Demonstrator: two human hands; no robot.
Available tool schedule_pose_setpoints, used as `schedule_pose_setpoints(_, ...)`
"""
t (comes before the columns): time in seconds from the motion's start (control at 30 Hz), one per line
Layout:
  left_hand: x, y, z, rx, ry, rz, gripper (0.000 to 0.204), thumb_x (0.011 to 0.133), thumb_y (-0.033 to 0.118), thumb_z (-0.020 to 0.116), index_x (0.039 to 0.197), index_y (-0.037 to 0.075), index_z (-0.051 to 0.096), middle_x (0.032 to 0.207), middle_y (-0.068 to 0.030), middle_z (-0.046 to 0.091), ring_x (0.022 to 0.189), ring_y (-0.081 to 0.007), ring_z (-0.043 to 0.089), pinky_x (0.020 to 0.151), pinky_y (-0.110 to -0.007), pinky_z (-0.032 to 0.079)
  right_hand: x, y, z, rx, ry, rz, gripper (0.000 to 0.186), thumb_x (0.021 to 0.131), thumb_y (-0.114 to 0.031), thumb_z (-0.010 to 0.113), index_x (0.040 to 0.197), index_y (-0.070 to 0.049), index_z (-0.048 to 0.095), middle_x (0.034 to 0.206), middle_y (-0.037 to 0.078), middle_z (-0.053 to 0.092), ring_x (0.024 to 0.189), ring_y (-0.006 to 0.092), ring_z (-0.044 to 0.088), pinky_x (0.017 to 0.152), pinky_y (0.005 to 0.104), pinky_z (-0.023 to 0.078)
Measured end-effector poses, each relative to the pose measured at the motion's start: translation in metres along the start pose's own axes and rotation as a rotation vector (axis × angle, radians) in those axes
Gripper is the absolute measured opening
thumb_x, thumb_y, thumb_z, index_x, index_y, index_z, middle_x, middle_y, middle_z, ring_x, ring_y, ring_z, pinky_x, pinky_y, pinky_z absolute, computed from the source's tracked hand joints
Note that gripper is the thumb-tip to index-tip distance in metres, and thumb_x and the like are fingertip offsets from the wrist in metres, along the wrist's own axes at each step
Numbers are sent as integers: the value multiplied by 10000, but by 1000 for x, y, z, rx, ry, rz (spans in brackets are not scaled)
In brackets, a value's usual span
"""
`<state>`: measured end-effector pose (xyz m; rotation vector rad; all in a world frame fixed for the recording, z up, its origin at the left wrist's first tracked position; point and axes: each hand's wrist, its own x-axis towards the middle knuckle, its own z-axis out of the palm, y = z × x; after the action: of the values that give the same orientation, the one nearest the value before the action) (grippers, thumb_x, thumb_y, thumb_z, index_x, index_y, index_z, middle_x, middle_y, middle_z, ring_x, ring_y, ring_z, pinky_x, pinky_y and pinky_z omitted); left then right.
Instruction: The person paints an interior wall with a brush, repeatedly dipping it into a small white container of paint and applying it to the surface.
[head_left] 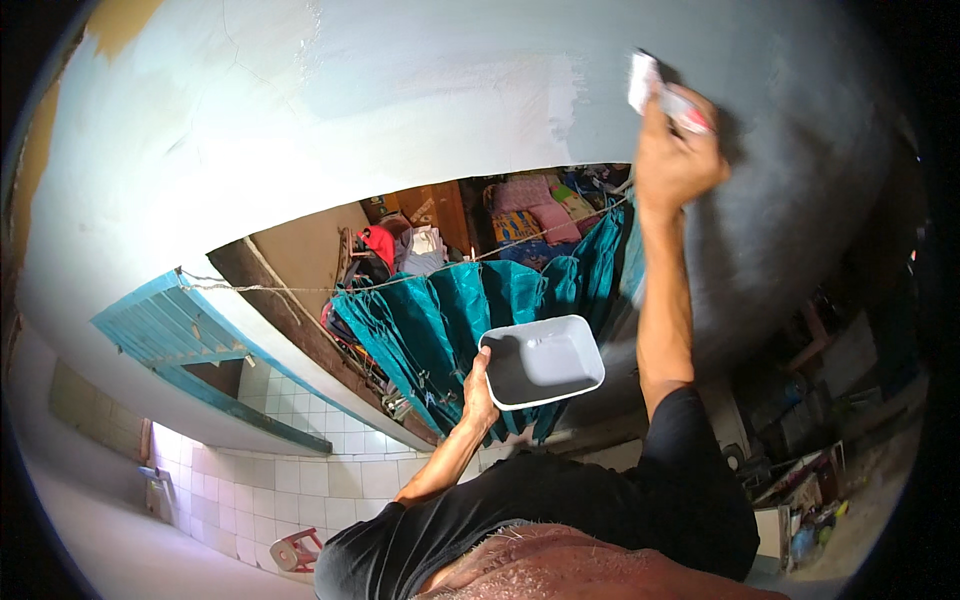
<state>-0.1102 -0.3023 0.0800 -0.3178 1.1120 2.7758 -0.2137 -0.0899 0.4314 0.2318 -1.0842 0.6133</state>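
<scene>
My right hand is raised against the wall, closed round the handle of a paintbrush with a white head and some red on its handle. The brush is slightly blurred, and its head is at or close to the bluish-grey part of the wall. Left of it, a whiter patch with a rough brushed edge covers the wall. Lower down, my left hand grips the near left side of a white rectangular plastic tub. Shadow falls across the tub's inside, so I cannot tell what it holds.
A teal curtain hangs on a cord across the opening below the wall, with clothes and bundles behind it. Blue louvred shutters stand at left. A red stool is on the tiled floor; clutter fills the lower right.
</scene>
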Motion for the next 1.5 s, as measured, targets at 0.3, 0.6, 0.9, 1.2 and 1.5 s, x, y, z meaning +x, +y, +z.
schedule_pose_setpoints(0.3, -16, 16, -15, -90, -14, 62, 573, 973, 434, 554, 1329, -12, 500, 1309, -140, 589, 1171, -249, 584, 1041, -392, 439, -85, -212, 123, 636, -165, 12, 140, 795, -54, 676, 897, -104, 594, 632, 68, 613, 476, 206, 595, 409, 350, 448)
schedule_pose_setpoints(0.6, -20, 25, -12, -61, -33, 87, 568, 977, 441, 539, 1322, -9, 508, 1301, -141, 595, 1160, -259, 591, 1049, -390, 436, -72, -171, 112, 547, -435, 110, 137, 816, -160, 727, 878, -74, 641, 623, 88, 621, 542, 202, 639, 470, 341, 486)
schedule_pose_setpoints(0.9, -17, 14, -11, -27, -32, 46, 562, 983, 451, 529, 1331, 10, 508, 1289, -132, 602, 1150, -256, 597, 1032, -395, 453, -9, 23, -12, 49, -5, 184, 74, 817, -1, 761, 861, 16, 703, 770, 78, 727, 711, 121, 693, 650, 269, 555)
schedule_pose_setpoints(1.2, -19, 13, -18, -30, -42, 40, 610, 972, 484, 533, 1342, 0, 493, 1309, -138, 590, 1174, -260, 583, 1052, -393, 431, -89, -178, 95, 538, -165, 36, 150, 766, -50, 684, 865, -137, 614, 556, 58, 573, 459, 199, 586, 432, 368, 460)
schedule_pose_setpoints(1.5, -34, 23, -8, 79, -29, 95, 658, 976, 539, 464, 1395, 32, 464, 1354, -142, 565, 1213, -285, 561, 1061, -420, 425, -62, -179, 119, 700, -217, 95, 73, 847, -124, 678, 861, -82, 619, 617, 99, 612, 492, 231, 617, 444, 365, 469)
